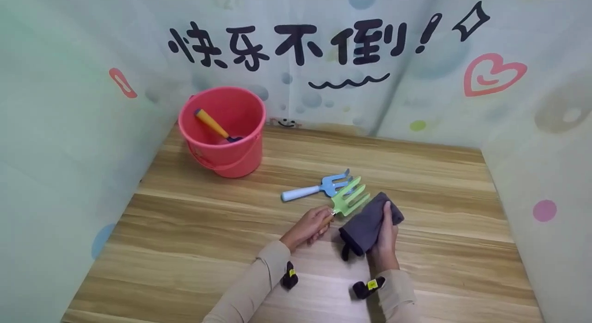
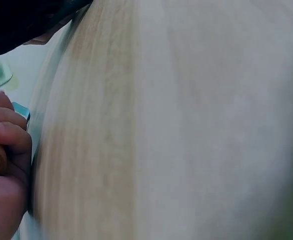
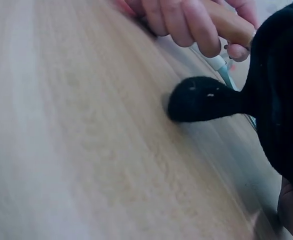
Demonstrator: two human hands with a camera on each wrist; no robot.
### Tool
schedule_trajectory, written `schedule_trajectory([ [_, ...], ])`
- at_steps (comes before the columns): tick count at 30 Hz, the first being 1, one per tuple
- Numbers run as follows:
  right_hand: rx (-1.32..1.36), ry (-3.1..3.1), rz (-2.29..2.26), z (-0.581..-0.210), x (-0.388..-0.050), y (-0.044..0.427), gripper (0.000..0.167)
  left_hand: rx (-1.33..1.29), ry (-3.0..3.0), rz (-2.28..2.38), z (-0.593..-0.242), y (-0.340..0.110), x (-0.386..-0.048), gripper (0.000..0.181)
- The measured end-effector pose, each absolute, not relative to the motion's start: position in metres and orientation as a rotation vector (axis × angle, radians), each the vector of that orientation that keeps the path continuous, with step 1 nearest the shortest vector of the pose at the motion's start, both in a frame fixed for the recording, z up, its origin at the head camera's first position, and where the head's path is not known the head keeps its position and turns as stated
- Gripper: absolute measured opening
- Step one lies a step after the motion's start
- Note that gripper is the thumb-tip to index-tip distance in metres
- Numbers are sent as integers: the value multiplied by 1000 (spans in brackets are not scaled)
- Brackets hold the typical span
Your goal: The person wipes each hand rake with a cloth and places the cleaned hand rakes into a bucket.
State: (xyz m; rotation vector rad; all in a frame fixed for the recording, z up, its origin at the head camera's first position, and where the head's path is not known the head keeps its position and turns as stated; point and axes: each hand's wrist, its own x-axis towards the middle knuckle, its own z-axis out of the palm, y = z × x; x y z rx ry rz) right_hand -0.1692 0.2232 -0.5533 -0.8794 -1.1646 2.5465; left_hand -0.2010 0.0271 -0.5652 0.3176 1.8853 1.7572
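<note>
My left hand (image 1: pixel 311 226) grips the wooden handle (image 3: pixel 231 24) of a green garden fork (image 1: pixel 344 203), its tines pointing away to the upper right. Fingers curl round that handle in the left wrist view too. A grey cloth (image 1: pixel 367 221) with a dark edge and a small hanging loop (image 3: pixel 201 99) is bunched in my right hand (image 1: pixel 386 235), the thumb lying over it. Fork and cloth are close together; whether they touch I cannot tell. Just behind the green tines, a blue hand rake (image 1: pixel 303 193) with a pale handle lies on the table, partly covered by them.
A pink bucket (image 1: pixel 236 162) stands at the back left of the wooden table (image 1: pixel 439 276). Inside it leans a tool with a yellow handle (image 1: pixel 212 122). Printed fabric walls (image 1: pixel 522 119) enclose the table at the back and both sides.
</note>
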Motion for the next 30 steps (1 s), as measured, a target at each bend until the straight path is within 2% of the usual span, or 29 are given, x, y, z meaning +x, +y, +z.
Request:
schedule_trajectory([
  [5, -875, -1527, 2447, -552, -169, 220, 37, 289, 1923, 1777, -565, 30, -202, 42],
  [15, -707, -2220, 2179, -551, -171, 205, 46, 277, 1929, 1766, -566, 32, -202, 39],
  [23, -713, -2417, 1977, -556, -176, 199, 51, 269, 1898, 1776, -564, 30, -200, 39],
  [30, -786, -2394, 1897, -554, -175, 198, 53, 287, 1903, 1792, -566, 29, -199, 31],
])
